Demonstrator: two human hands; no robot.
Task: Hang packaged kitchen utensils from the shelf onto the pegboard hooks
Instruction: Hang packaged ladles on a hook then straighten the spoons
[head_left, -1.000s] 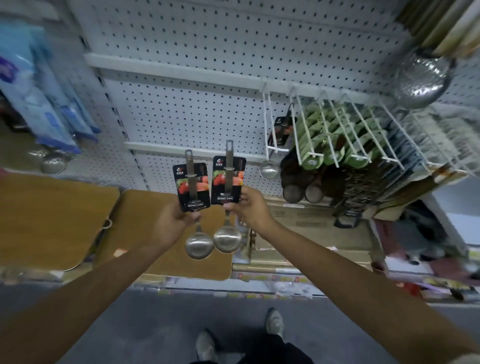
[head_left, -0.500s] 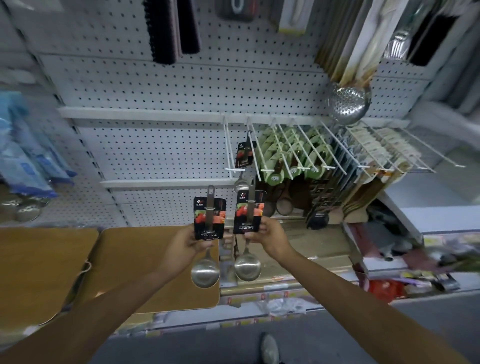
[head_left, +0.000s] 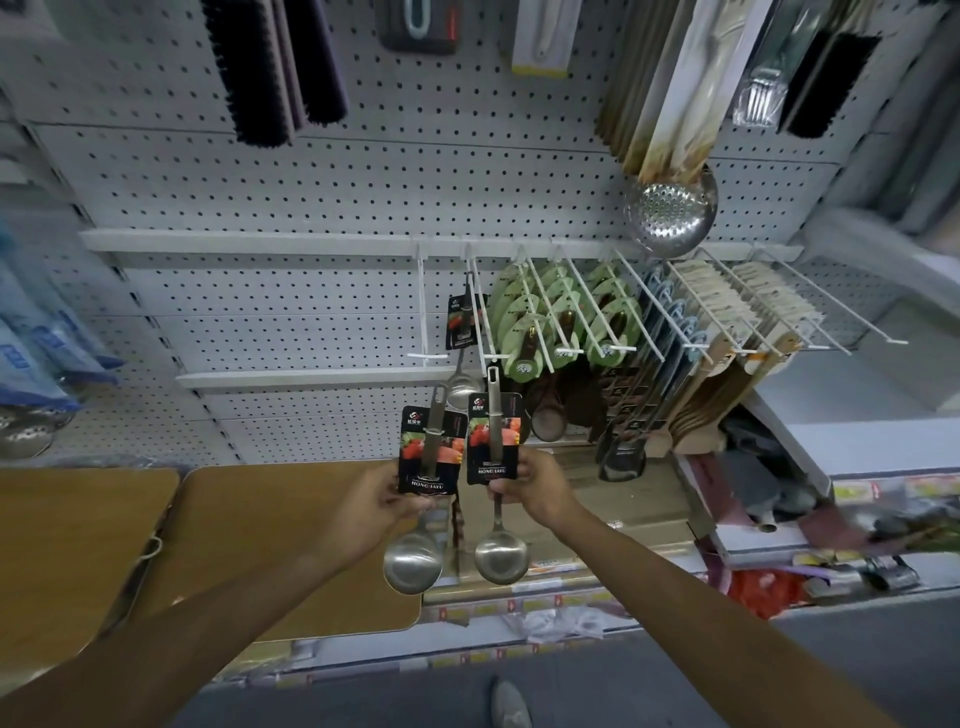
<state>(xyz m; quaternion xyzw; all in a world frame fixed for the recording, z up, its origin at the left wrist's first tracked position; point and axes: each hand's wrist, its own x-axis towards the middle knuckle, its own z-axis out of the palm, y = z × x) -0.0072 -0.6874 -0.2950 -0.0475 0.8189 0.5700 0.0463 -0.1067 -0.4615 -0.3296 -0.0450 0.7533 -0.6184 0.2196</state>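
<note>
Below the white pegboard (head_left: 322, 182), head view: left hand (head_left: 371, 501) pinching the lower edge of a black printed backing card carrying a steel ladle (head_left: 427, 470), bowl hanging down, handle tip tilted right. Right hand (head_left: 535, 480) gripping the bottom of a second black-carded steel ladle (head_left: 493, 457), held upright, just beside the first, cards nearly touching. Both held in front of the wooden boards (head_left: 291, 525) lying on the lower shelf.

Just above the two cards, a third carded ladle (head_left: 462, 332) already hung on a white wire hook (head_left: 474, 306), near the left end of the hook row. Left of it, a bare white hook (head_left: 423, 312). To the right along the same rail, green oval-carded utensils (head_left: 561, 317), then grey-blue packs (head_left: 670, 317) and beige packs (head_left: 727, 296). Higher up, a perforated steel skimmer (head_left: 670, 210) and black brushes (head_left: 270, 67) against the pegboard's upper edge. At the bottom edge, a grey shoe (head_left: 511, 704) on the floor.
</note>
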